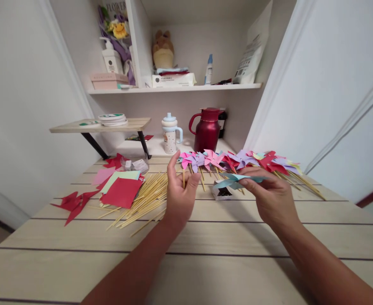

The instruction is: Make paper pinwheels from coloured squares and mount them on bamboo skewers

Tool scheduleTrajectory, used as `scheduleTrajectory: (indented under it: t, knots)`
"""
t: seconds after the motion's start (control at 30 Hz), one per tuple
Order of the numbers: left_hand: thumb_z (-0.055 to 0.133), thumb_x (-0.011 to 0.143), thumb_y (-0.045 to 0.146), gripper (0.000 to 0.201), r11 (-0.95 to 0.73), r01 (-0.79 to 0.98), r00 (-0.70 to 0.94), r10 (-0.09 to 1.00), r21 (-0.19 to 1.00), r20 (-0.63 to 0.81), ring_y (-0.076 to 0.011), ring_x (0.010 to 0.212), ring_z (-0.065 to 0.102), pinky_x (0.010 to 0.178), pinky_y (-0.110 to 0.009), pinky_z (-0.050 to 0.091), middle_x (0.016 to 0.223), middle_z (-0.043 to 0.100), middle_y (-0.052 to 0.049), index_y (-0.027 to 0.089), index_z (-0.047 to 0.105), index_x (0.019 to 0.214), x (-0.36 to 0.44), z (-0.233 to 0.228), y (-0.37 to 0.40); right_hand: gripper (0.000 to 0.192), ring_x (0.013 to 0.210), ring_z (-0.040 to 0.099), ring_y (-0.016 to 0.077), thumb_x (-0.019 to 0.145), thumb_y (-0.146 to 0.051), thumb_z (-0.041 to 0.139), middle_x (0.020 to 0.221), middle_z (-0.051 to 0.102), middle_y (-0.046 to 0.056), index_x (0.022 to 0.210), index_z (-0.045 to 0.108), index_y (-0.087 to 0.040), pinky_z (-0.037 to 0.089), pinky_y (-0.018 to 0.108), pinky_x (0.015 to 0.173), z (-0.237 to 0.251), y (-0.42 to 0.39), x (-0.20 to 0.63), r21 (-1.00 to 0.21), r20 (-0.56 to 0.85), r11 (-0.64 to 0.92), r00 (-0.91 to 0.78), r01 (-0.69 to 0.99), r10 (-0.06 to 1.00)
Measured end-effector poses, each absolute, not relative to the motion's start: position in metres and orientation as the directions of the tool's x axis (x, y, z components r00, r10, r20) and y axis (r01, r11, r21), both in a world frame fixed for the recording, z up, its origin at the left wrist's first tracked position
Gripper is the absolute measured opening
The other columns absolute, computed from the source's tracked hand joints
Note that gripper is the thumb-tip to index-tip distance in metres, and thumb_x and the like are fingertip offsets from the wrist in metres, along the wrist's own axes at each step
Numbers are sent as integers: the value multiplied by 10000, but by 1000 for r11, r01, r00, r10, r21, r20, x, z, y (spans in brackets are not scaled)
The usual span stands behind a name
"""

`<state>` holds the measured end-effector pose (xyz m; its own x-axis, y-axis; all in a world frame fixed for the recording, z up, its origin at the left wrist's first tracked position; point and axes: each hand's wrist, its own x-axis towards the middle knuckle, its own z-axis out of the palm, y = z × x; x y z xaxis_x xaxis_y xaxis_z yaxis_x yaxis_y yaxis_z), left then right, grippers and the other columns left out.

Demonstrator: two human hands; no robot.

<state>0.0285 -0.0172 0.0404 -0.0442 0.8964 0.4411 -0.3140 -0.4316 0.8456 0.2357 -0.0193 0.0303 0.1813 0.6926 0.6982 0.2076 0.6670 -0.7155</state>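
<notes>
My right hand [273, 195] pinches a light blue paper pinwheel [233, 181] between thumb and fingers, above the table. Under it stands a small white box [222, 192] with dark little pieces inside. My left hand [180, 197] is raised to the left of the box, index finger up and thumb apart. A thin stick shows in the gap between them, seemingly behind the hand. Wooden sticks [142, 203] lie in a loose pile beside my left hand. Finished pinwheels on sticks, such as a pink pinwheel [213, 158], lie in a row behind both hands.
Red paper squares [122, 192] and a cut red sheet [75, 204] lie at left, near small plastic bags [137, 165]. Behind stand a spotted cup [169, 137], a dark red jug [207, 129] and a small raised shelf [132, 123]. A white cabinet shelf [173, 89] spans above.
</notes>
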Motion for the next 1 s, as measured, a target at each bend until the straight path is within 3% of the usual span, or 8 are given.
scheduleTrajectory:
  t: [0.2, 0.4, 0.53, 0.67, 0.83, 1.0]
  knots:
    - [743, 818, 327, 975, -398, -121, 150, 898, 909, 413, -112, 523, 319, 569, -246, 345, 557, 338, 123, 225, 138, 1576, 35, 37, -23, 32, 836, 653, 216, 799, -284, 782, 845, 723, 19, 794, 758, -263, 536, 373, 730, 32, -19, 239, -710, 704, 675, 201, 200, 681]
    - [641, 899, 355, 849, -385, -77, 160, 906, 920, 392, -99, 531, 413, 565, -242, 395, 724, 508, 64, 250, 104, 1549, 33, 12, -16, 24, 839, 664, 229, 808, -287, 771, 813, 729, 23, 799, 759, -269, 538, 370, 710, 34, -20, 242, -675, 738, 709, 180, 205, 650]
    - [510, 955, 320, 526, -353, -42, 151, 923, 935, 355, -76, 474, 427, 504, -221, 378, 728, 478, 79, 242, 283, 1423, 38, -8, -15, 8, 850, 666, 227, 813, -275, 768, 830, 733, 17, 817, 761, -275, 536, 363, 712, 35, -21, 243, -668, 744, 716, 193, 203, 639]
    - [509, 932, 301, 238, -278, -54, 74, 957, 959, 281, -66, 394, 425, 430, -204, 335, 659, 510, 99, 227, 399, 1130, 43, -15, -12, 17, 849, 668, 222, 812, -268, 769, 836, 733, 16, 801, 758, -272, 541, 364, 723, 38, -22, 243, -660, 751, 723, 210, 204, 626]
    - [677, 811, 375, 315, -91, -219, 94, 989, 972, 114, -156, 569, 682, 485, -233, 478, 757, 704, -20, 207, 441, 934, 45, -9, -10, 25, 850, 664, 224, 818, -254, 768, 841, 731, 26, 806, 761, -275, 548, 382, 733, 39, -23, 243, -644, 764, 736, 198, 209, 613]
    - [830, 666, 335, 374, -26, -325, 49, 998, 945, 44, -211, 696, 733, 618, -302, 552, 850, 765, -116, 139, 607, 894, 39, -3, -8, 53, 814, 683, 220, 824, -232, 759, 825, 738, 25, 812, 765, -283, 564, 367, 697, 43, -29, 241, -586, 806, 770, 82, 251, 586]
